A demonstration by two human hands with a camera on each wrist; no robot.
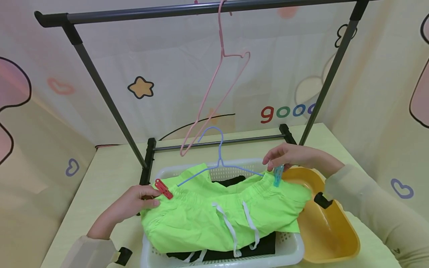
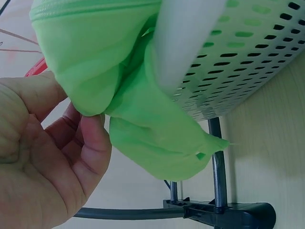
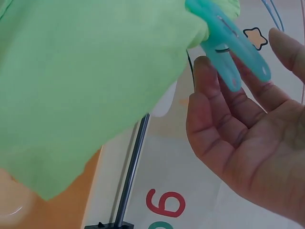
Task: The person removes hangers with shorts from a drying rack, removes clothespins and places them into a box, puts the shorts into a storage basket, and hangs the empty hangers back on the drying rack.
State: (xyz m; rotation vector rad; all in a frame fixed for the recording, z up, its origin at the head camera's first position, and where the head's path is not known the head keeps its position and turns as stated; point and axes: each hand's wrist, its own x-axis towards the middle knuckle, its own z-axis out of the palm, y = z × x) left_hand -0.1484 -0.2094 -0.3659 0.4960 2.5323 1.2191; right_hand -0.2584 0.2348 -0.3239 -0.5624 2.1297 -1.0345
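Observation:
Bright green shorts (image 1: pixel 201 219) with white drawstrings hang from a blue hanger (image 1: pixel 219 149), spread over a white basket (image 1: pixel 298 249). A red clothespin (image 1: pixel 164 189) clips the waistband's left side, and a teal clothespin (image 1: pixel 278 175) clips its right side. My left hand (image 1: pixel 142 199) pinches the green fabric (image 2: pixel 81 62) beside the red clothespin. My right hand (image 1: pixel 291 158) is at the teal clothespin (image 3: pixel 233 43); in the right wrist view its fingers are loosely bent behind the handles, with the thumb apart and nothing gripped.
Dark clothing (image 1: pixel 258 245) lies in the basket under the shorts. A yellow basin (image 1: pixel 335 230) stands to the right. Behind and above rises a black clothes rack (image 1: pixel 151 14), with a pink hanger (image 1: pixel 219 63) hanging from its top bar.

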